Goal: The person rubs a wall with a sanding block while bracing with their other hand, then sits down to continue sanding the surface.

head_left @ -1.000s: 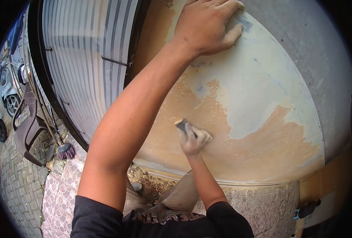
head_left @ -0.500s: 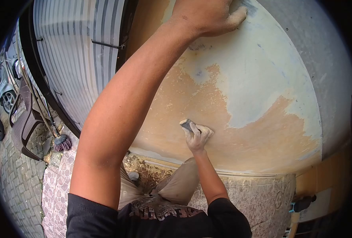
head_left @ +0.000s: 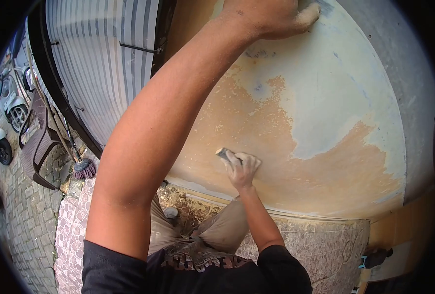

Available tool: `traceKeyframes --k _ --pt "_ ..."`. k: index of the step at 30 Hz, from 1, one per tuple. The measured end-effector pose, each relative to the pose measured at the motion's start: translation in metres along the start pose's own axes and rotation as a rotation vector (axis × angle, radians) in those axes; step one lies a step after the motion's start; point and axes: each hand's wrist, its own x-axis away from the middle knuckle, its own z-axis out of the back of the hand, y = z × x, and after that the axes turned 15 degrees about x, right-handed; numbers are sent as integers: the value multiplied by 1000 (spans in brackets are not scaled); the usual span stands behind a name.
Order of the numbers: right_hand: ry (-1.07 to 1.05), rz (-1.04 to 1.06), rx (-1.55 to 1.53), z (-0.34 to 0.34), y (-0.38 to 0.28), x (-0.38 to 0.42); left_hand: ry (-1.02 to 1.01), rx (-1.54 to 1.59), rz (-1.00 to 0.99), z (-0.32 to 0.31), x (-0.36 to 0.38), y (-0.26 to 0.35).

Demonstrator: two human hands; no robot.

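My right hand [head_left: 243, 171] is closed around a small sanding block [head_left: 222, 153], its pale end showing past the fingers. It presses against the lower part of a wall [head_left: 325, 98] with patchy tan and whitish surfaces. High up on the same wall rests my left hand [head_left: 276, 17], the arm stretched far out. Its thumb lies extended against the surface; the other fingers are cut off by the top edge.
A striped translucent panel in a dark frame [head_left: 95, 49] stands left of the wall. Beyond it are a brown woven chair [head_left: 40, 144], a purple-bristled brush [head_left: 84, 169] and parked scooters [head_left: 16, 110]. Stone-patterned tiles [head_left: 73, 220] border the paving. A person [head_left: 376, 257] is at lower right.
My right hand has shifted slightly left on the wall with the sanding block. The view has turned a little, so the wall and left hand appear farther right.
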Motion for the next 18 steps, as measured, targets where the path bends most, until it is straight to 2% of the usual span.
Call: traceKeyframes --k 1,3,5,6,8,10,12,13,15,18 --pt "34 -62 6 11 9 -9 -15 -2 14 -1 3 -1" --pt "296 -295 113 27 40 -61 59 -23 -64 -3 3 -5" --pt "510 -707 6 39 59 -110 55 -22 -54 -5 3 -6" --pt "502 -706 10 30 55 -112 59 -22 -55 -5 2 -5" --pt "645 -834 -215 8 28 -101 85 -27 -60 -9 3 -8" --pt "293 -191 88 -2 1 -35 114 -26 -69 -12 3 -8" --pt "2 60 37 7 -12 2 109 -30 -78 -11 3 -8" --pt "12 67 34 5 -6 -3 114 -40 -85 -9 1 -8" --pt "176 -121 62 15 16 -25 77 -4 -52 -7 3 -6" --pt "426 -662 -85 35 50 -102 112 -12 -89 -11 4 -11"
